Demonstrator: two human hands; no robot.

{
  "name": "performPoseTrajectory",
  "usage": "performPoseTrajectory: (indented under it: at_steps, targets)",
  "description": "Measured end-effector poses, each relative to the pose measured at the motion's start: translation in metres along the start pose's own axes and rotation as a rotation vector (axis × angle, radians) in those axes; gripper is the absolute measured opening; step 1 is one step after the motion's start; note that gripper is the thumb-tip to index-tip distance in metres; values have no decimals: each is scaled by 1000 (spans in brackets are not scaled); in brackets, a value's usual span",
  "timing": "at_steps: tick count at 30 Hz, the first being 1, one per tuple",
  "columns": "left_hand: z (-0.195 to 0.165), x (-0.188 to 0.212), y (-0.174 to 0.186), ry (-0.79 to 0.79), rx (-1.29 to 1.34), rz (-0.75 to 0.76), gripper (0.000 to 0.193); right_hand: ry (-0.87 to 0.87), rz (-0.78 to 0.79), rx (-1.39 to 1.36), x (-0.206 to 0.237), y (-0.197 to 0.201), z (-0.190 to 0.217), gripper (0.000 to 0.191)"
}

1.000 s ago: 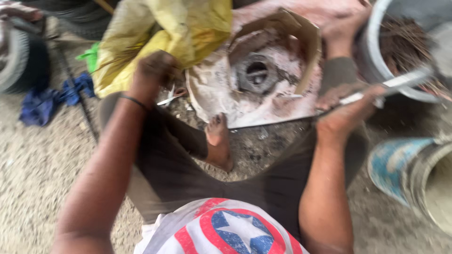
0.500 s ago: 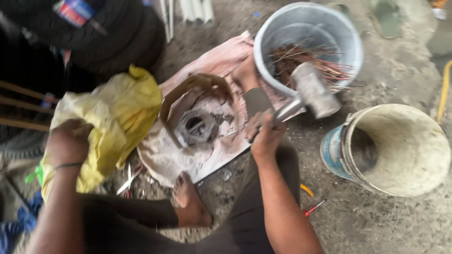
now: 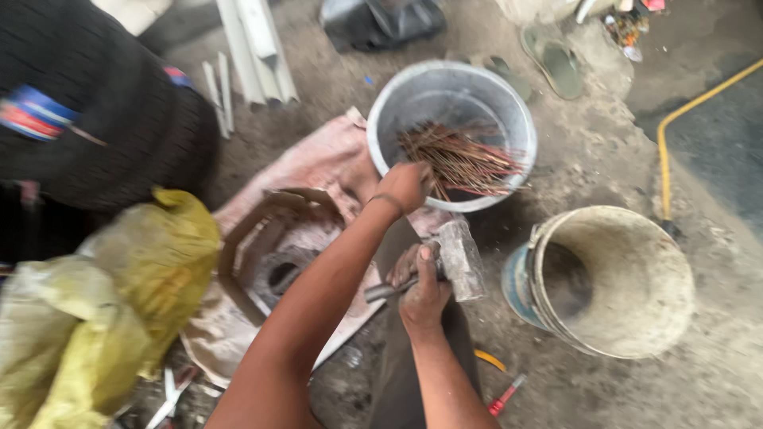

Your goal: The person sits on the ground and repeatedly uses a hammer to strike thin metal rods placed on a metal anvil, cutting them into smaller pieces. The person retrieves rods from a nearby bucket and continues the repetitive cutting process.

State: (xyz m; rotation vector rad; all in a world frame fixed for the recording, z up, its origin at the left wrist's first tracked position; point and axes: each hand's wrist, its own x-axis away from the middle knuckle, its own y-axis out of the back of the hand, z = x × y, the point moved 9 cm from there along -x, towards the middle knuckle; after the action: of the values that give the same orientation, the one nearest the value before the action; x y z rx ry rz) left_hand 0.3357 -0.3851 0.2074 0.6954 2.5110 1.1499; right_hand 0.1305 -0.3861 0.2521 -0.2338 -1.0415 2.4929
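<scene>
Left hand point(image 3: 405, 187) now reaching across into the grey bucket point(image 3: 389, 119); right hand point(image 3: 421, 290) holding the hammer point(image 3: 457, 258).

Half a second ago the left hand was gripping the yellow sack point(image 3: 103, 310); it is now reaching over the pink cloth point(image 3: 318, 163) to the bucket rim, at the near ends of the thin reddish rods point(image 3: 461, 163). Its grip is looking curled closed, but I cannot tell whether it is gripping a rod. The right grip is staying closed around the hammer handle, head resting low beside the knee, just left of the dirty blue-sided bucket point(image 3: 612, 278). The round metal part point(image 3: 278, 274) is lying untouched on the cloth. Reads as fetching a rod.
</scene>
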Motion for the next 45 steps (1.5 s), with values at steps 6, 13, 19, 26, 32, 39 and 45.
performPoseTrajectory:
  at_steps: [6, 13, 19, 26, 32, 39, 45]
  targets:
    - [23, -55, -103, 117, -175, 235, 41, -1, -98, 121, -16, 29, -5, 33]
    - [69, -63, -127, 396, -77, 1, 28, -88, -78, 109, -18, 44, -10, 31]
    - [72, -73, -119, 466, -74, 175, 27, -55, -74, 71, -20, 37, 3, 33]
    - [28, -36, -67, 368, -229, 417, 29, -109, -170, 118, -14, 47, -3, 38]
    - [45, 115, 42, 245, -377, 186, 21, -100, -132, 163, -15, 40, -3, 41]
    - [111, 354, 51, 648, 676, -279, 17, -113, -35, 43, -5, 17, -8, 49]
    - [173, 444, -15, 1014, 936, -412, 18, -284, 73, 87, 13, -2, -52, 47]
